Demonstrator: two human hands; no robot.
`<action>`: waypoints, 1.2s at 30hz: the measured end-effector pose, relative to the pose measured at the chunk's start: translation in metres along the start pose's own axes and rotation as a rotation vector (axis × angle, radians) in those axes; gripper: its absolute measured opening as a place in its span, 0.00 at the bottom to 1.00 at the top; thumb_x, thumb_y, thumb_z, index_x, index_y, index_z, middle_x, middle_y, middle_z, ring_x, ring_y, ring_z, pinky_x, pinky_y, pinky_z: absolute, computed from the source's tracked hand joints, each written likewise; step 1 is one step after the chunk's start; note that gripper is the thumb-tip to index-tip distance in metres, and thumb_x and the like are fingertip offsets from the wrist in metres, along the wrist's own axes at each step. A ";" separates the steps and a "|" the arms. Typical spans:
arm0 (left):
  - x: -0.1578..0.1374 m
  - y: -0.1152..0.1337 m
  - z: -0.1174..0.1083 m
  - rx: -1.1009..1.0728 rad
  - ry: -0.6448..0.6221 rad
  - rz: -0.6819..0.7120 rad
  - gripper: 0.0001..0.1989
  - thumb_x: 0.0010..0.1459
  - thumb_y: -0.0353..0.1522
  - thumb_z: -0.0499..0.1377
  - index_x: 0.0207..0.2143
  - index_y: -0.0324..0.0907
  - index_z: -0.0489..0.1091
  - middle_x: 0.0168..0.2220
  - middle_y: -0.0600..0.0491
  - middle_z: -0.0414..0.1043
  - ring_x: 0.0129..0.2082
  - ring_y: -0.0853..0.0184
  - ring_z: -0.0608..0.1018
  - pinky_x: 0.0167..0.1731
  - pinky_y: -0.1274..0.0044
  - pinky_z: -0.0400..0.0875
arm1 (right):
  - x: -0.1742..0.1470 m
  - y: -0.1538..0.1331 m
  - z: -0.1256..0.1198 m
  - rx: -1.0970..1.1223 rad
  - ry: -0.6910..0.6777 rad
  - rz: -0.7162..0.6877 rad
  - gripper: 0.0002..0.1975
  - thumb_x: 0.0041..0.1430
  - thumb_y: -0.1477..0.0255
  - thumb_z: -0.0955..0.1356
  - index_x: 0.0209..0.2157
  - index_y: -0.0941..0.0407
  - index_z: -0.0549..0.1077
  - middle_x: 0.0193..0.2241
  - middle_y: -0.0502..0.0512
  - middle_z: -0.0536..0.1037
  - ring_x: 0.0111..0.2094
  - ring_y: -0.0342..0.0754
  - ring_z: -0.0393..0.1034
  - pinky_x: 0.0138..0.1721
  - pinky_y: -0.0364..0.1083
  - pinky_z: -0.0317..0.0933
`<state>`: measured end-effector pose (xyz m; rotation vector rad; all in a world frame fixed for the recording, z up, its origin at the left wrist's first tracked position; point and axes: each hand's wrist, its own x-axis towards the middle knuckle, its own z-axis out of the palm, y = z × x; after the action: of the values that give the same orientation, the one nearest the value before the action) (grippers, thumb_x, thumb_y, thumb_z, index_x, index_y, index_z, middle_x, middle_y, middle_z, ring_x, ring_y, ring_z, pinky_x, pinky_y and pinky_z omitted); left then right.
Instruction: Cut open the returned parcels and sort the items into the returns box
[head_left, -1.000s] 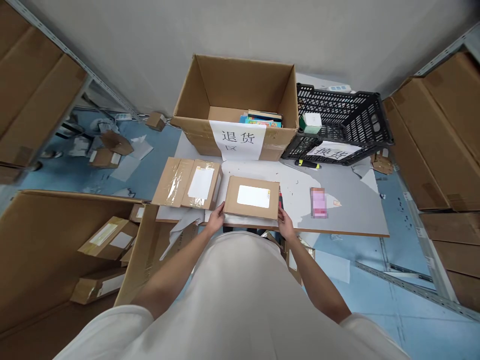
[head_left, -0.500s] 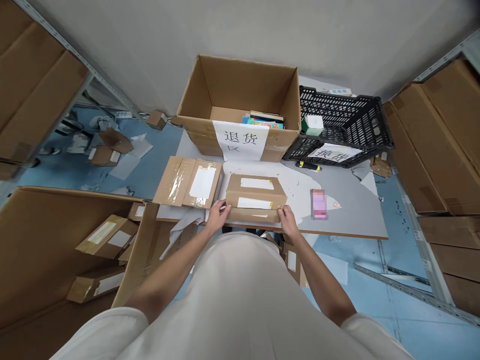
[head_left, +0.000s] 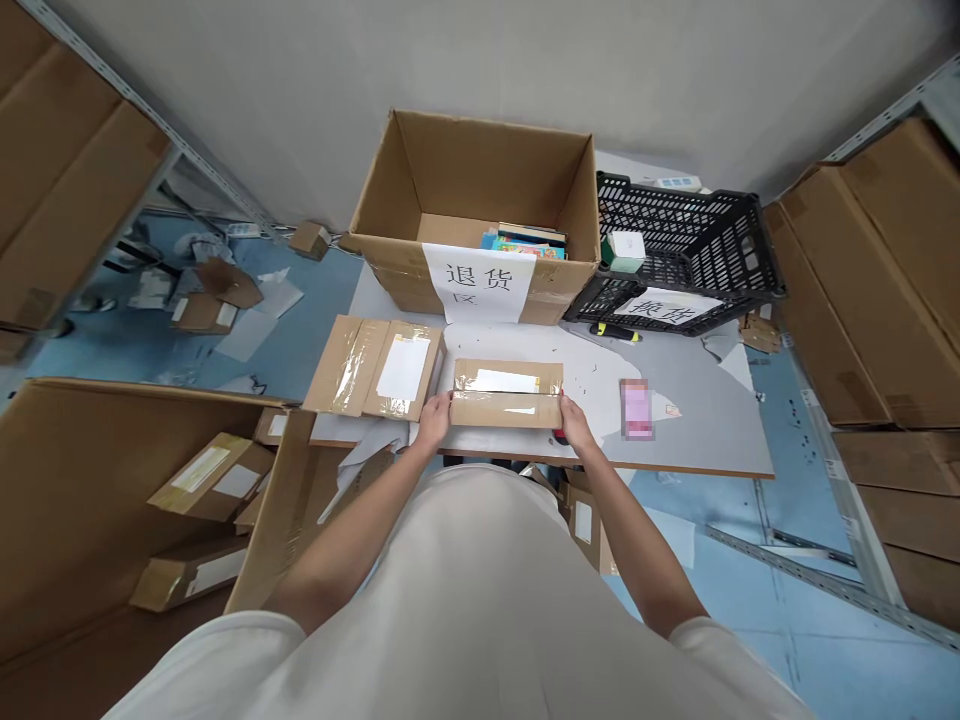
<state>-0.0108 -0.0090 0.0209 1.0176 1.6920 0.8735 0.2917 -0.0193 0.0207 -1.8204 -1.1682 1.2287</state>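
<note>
Between my two hands is a small brown cardboard box (head_left: 507,409), with a white label on its upper part and a thin dark line running across it. My left hand (head_left: 433,421) grips its left end and my right hand (head_left: 576,424) grips its right end, fingers mostly hidden behind the box. By the right hand, a small red and black object (head_left: 559,437) peeks out at the box's lower right corner; its kind is unclear. Close to my left hand lies a larger taped carton (head_left: 345,366) bearing a white label.
A big open carton (head_left: 397,270) holding several books stands at the back of the table. Right of it is a black plastic crate (head_left: 720,240) with a small white-green box (head_left: 625,251). A black-yellow cutter (head_left: 615,332) and a pink item (head_left: 638,408) lie nearby. Labelled parcels fill a carton (head_left: 150,395) at left.
The held box has turned so its front and label faces look flatter to me, and a dark line shows across it. The red and black object has come into sight by my right hand.
</note>
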 end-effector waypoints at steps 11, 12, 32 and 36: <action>-0.022 -0.057 0.011 -0.185 -0.211 0.082 0.25 0.48 0.40 0.60 0.47 0.36 0.70 0.49 0.43 0.74 0.54 0.56 0.71 0.57 0.63 0.61 | -0.017 0.047 0.011 -0.003 -0.108 -0.048 0.29 0.46 0.69 0.67 0.52 0.56 0.67 0.43 0.58 0.77 0.41 0.53 0.72 0.46 0.54 0.66; -0.021 -0.057 0.012 -0.168 -0.203 0.088 0.24 0.49 0.41 0.59 0.46 0.36 0.71 0.48 0.43 0.74 0.53 0.56 0.72 0.56 0.63 0.62 | -0.015 0.047 0.013 -0.010 -0.097 -0.042 0.28 0.46 0.69 0.67 0.52 0.56 0.66 0.41 0.57 0.78 0.39 0.52 0.73 0.44 0.53 0.67; 0.023 0.015 0.014 0.511 0.068 0.146 0.24 0.61 0.46 0.47 0.28 0.38 0.73 0.32 0.43 0.73 0.36 0.58 0.75 0.39 0.70 0.66 | 0.015 -0.009 0.016 -0.362 -0.026 -0.064 0.26 0.62 0.53 0.53 0.36 0.59 0.70 0.40 0.67 0.74 0.44 0.58 0.68 0.49 0.55 0.59; 0.025 0.014 0.012 0.463 0.042 0.107 0.24 0.61 0.45 0.46 0.32 0.38 0.74 0.34 0.44 0.74 0.38 0.57 0.75 0.42 0.69 0.67 | 0.022 -0.007 0.014 -0.345 -0.014 -0.034 0.26 0.61 0.51 0.55 0.35 0.57 0.71 0.38 0.64 0.76 0.43 0.57 0.69 0.47 0.55 0.61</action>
<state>-0.0015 0.0207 0.0206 1.4155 1.9388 0.5797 0.2799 0.0035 0.0134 -2.0298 -1.4856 1.0719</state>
